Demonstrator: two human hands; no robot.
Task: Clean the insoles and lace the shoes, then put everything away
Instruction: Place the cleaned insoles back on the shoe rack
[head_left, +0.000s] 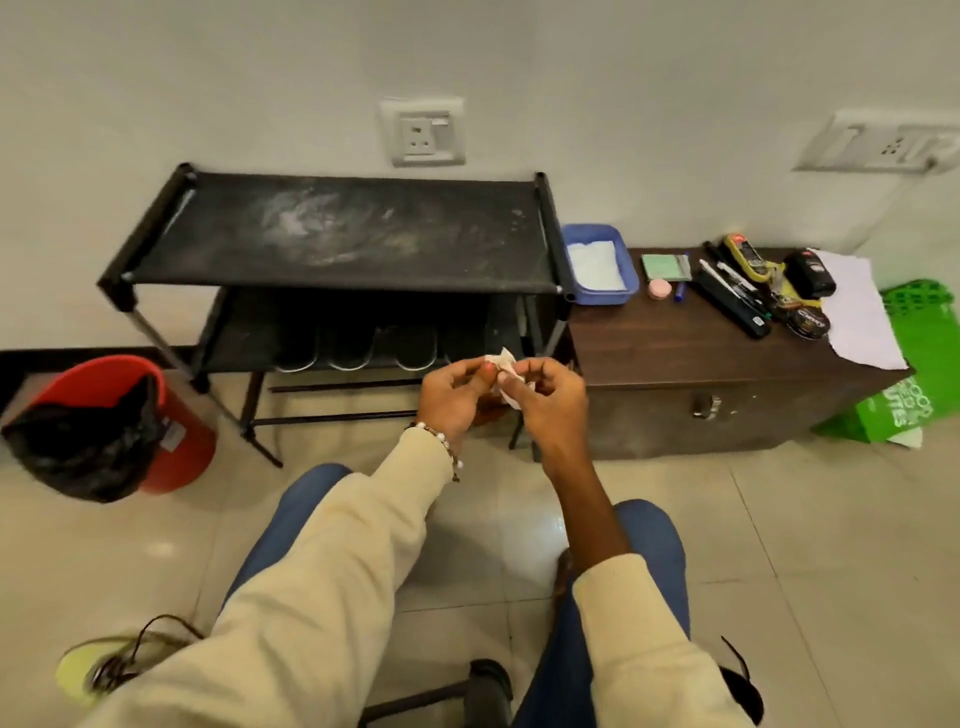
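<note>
A black shoe rack (337, 234) fills the middle of the view at 12 o'clock, its dusty top shelf bare and several shoes (358, 345) lined up in shadow on the lower shelf. Just beside it at 2 o'clock stands a dark wooden chest (675, 374) with a metal latch on its front. At 9 o'clock a red bin (171, 410) with a black liner sits on the tiled floor, well apart from the hands. At 3 o'clock a green bag (914, 384) leans against the far end of the chest.

On the chest top, a blue tray (626, 280) holding something white touches the rack's right post. Farther right lie a sheet of white paper (857, 312), a long black brush (727, 304), a black polish bottle (809, 273), a round polish tin (808, 322), a green pad (662, 267) and a small pink pot (660, 288).

At 7 o'clock a yellow-green shoe (78, 670) with a dark lace lies on the floor beside the left sleeve.

In front of the rack's lower shelf, the left hand (452, 395) and right hand (545, 400) are raised close together, both pinching a small crumpled white wipe (506, 371) between curled fingers and thumbs. The hands hide most of the wipe.
</note>
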